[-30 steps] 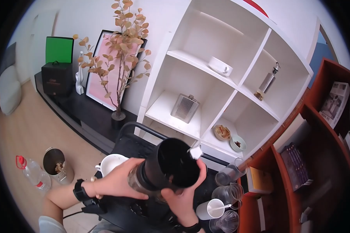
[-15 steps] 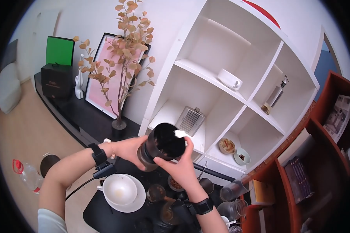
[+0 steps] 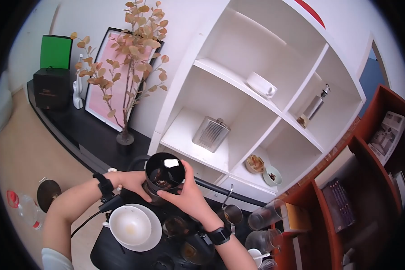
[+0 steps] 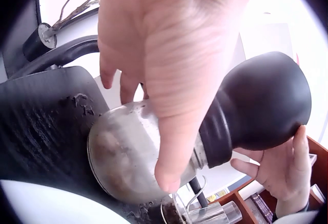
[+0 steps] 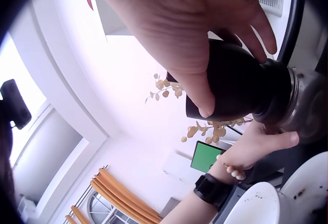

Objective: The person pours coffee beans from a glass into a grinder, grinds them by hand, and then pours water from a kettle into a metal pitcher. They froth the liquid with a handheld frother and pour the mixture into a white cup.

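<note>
Both hands hold a coffee grinder (image 3: 165, 173) with a black, open-topped upper part over a glass jar. Inside the black part are dark inner pieces and a bright white patch. My left hand (image 3: 137, 183) grips the glass jar (image 4: 120, 150), thumb along its side in the left wrist view. My right hand (image 3: 191, 193) holds the black upper part (image 5: 233, 80), with thumb and fingers on opposite sides. The grinder tilts over the back of a black table (image 3: 105, 249). Near it stand a white cup (image 3: 129, 225) and its saucer (image 3: 155, 236).
Right of the arms stand a small metal pitcher (image 3: 232, 213), a clear glass cylinder (image 3: 265, 216) and a glass pot (image 3: 263, 240). A white shelf unit (image 3: 202, 49) rises behind the table. On the floor at left is a plastic bottle (image 3: 29, 213).
The grinder, held in both hands throughout, has moved away from the body toward the table's back and left. The cup and saucer, partly covered before, now show fully. The head view has shifted.
</note>
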A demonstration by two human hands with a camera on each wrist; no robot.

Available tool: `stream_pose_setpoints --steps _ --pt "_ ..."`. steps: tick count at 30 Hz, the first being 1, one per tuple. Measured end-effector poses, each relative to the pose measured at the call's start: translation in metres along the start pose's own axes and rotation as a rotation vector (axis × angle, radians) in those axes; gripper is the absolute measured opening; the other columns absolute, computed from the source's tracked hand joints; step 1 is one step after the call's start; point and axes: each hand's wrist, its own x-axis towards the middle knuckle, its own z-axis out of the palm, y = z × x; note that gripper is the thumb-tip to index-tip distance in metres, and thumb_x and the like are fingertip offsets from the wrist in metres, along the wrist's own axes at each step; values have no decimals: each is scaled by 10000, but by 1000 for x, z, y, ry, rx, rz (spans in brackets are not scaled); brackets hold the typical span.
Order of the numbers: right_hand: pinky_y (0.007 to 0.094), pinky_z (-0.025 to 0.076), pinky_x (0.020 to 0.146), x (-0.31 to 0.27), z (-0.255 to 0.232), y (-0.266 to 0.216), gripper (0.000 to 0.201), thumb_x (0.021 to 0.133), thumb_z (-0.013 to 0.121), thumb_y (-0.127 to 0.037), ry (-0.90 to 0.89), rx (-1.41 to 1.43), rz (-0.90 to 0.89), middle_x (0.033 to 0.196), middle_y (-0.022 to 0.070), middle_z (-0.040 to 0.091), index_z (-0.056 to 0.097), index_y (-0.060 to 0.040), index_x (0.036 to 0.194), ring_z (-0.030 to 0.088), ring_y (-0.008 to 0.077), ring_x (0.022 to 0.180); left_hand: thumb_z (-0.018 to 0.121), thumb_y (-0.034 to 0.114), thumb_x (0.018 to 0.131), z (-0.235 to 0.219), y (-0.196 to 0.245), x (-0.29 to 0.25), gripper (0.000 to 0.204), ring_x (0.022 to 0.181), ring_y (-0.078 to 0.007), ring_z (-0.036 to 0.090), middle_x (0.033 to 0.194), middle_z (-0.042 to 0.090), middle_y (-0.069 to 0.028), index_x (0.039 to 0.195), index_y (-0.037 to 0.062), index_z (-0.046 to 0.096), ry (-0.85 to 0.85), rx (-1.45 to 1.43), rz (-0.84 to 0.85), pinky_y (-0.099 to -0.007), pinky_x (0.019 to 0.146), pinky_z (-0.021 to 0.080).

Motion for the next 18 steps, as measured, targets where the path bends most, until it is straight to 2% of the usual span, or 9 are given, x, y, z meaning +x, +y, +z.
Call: stream_pose_setpoints --steps 1,4,6,9,12,14,15,17,18 --pt "340 395 861 -2 -2 -3 889 655 700 -218 -4 14 3 1180 241 355 98 31 1261 439 281 1074 721 123 620 -1 4 -3 560 1024 -171 465 1085 520 -92 1112 31 469 -7 3 9 -283 888 362" --pt "340 399 849 -15 -13 -10 902 668 686 -250 5 15 142 1183 246 354 73 -6 1284 458 277 1046 714 181 639 -11 18 -21 663 1040 -202 453 1137 479 -110 1194 29 385 104 249 55 -292 887 357" --pt "328 410 827 -31 -28 -8 850 693 660 -291 64 -64 134 1198 228 351 114 -37 1293 485 267 997 673 166 678 -7 50 -49 580 1008 -207 475 1105 496 -109 1175 25 409 365 387 -175 -298 863 376" --pt "310 427 773 -60 -61 7 633 732 613 -316 175 -237 108 1171 185 394 318 -23 1209 518 242 894 606 133 710 19 96 -76 424 922 -169 517 1018 529 -97 1099 21 479 755 166 -20 -282 779 413" --pt "297 439 700 -95 -88 30 387 744 599 -308 260 -167 312 974 144 529 521 -17 987 549 218 713 573 54 704 63 99 -94 288 823 -123 538 883 574 -49 991 46 552 891 3 81 -225 687 414" --pt "313 443 687 -119 -102 47 354 741 577 -367 176 -332 398 809 117 590 579 -34 861 573 237 687 589 72 717 105 93 -96 221 764 -94 535 828 578 -26 936 54 571 770 -33 174 -217 644 406" --pt "313 443 687 -126 -103 44 354 741 577 -367 180 -337 397 809 117 590 579 -34 861 573 237 687 598 97 730 120 102 -92 203 747 -86 533 809 578 -26 925 47 570 572 -137 144 -210 636 406" --pt "336 442 705 -140 -103 37 406 739 533 -442 -31 -707 792 736 113 608 600 -47 807 584 256 763 595 136 764 150 110 -80 182 724 -73 533 778 579 -27 912 34 565 259 -317 89 -194 629 405" --pt "336 442 705 -146 -101 42 406 739 533 -442 -28 -709 794 736 113 608 600 -47 807 584 256 763 584 150 785 164 104 -70 175 718 -68 533 765 581 -28 911 30 561 146 -388 68 -183 630 404"
